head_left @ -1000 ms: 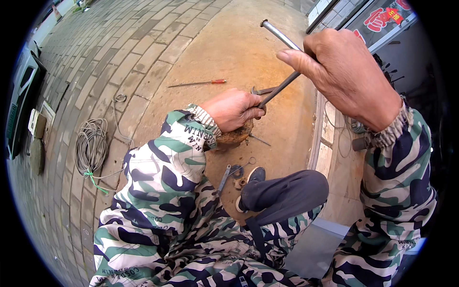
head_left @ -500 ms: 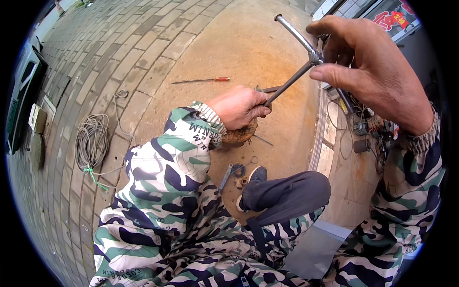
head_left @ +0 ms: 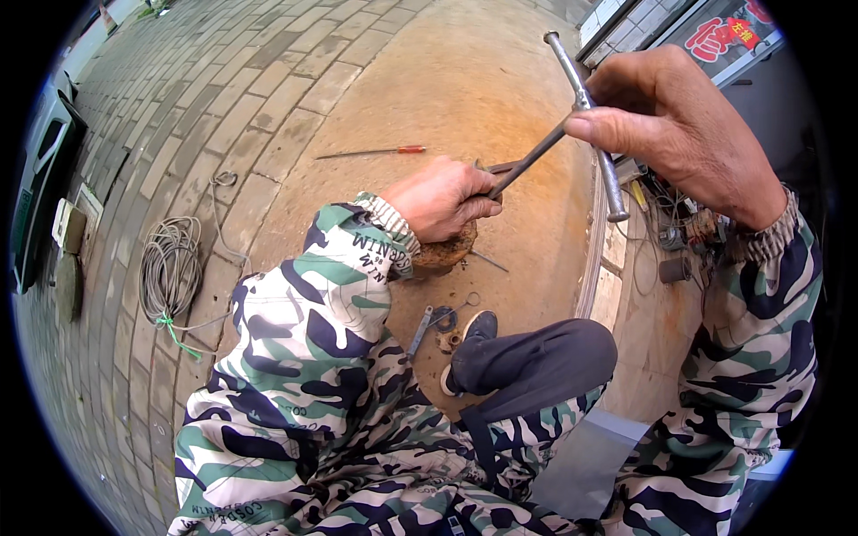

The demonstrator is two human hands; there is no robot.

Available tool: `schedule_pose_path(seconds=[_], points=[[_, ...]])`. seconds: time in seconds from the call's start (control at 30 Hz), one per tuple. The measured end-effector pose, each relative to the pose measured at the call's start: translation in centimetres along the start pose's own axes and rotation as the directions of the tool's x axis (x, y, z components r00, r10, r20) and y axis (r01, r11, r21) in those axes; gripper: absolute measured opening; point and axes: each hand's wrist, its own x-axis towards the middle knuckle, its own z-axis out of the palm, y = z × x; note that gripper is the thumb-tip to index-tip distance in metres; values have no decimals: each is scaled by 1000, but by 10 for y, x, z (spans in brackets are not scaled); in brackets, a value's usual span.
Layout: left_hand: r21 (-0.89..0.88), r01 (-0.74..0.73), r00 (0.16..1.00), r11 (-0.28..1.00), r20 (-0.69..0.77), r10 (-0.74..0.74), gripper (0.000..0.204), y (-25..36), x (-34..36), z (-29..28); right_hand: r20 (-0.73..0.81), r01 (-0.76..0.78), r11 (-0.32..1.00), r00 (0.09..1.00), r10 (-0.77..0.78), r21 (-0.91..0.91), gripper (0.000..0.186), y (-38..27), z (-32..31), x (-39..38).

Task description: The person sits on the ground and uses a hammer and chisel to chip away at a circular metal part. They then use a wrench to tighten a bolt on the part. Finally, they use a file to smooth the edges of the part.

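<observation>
My left hand (head_left: 447, 201) grips the lower shaft of a steel T-handle wrench (head_left: 536, 154) at a dark metal piece (head_left: 500, 167) on a rusty, rough block (head_left: 445, 255), partly hidden by that hand. The wrench's crossbar stands steeply, upper end away from me. My right hand (head_left: 675, 138) is at its junction, thumb against the bar and fingers curled behind it. A red-handled screwdriver (head_left: 411, 149) lies on the concrete beyond my left hand. A thin rod (head_left: 487, 260) pokes out beside the block.
Coiled cable (head_left: 170, 268) lies on pavers at left, near stones (head_left: 70, 286) and a vehicle (head_left: 37, 179). A flat tool (head_left: 420, 329) and small parts (head_left: 447, 339) lie by my shoe (head_left: 481, 332). Right is a doorway step (head_left: 606, 286), cluttered equipment (head_left: 675, 237) and a glass door (head_left: 715, 40).
The crossbar has turned steeper, its upper end moving right. My right hand loosened and shifted right, then came back onto the junction. My left hand stays about where it was.
</observation>
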Motion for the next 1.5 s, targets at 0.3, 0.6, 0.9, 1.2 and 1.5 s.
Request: schedule_pose_path(seconds=[0.3,0.6,0.9,1.2,1.5], points=[[67,57,998,996,14,-58,20,9,-4,-4,-690,338,919,617,-378,-201,29,21,26,-12],[3,31,999,1000,14,-31,18,11,3,-5,-645,489,456,706,294,743,23,70,135,3],[-43,-10,987,999,-158,3,20,6,-5,-1,-631,210,867,763,144,452,25,6,179,29],[23,-110,982,994,-150,112,27,7,5,1,-640,404,799,767,-32,445,22,24,184,36],[237,-146,962,961,-192,193,15,-2,-5,7,-640,197,900,760,110,389,27,8,179,33]])
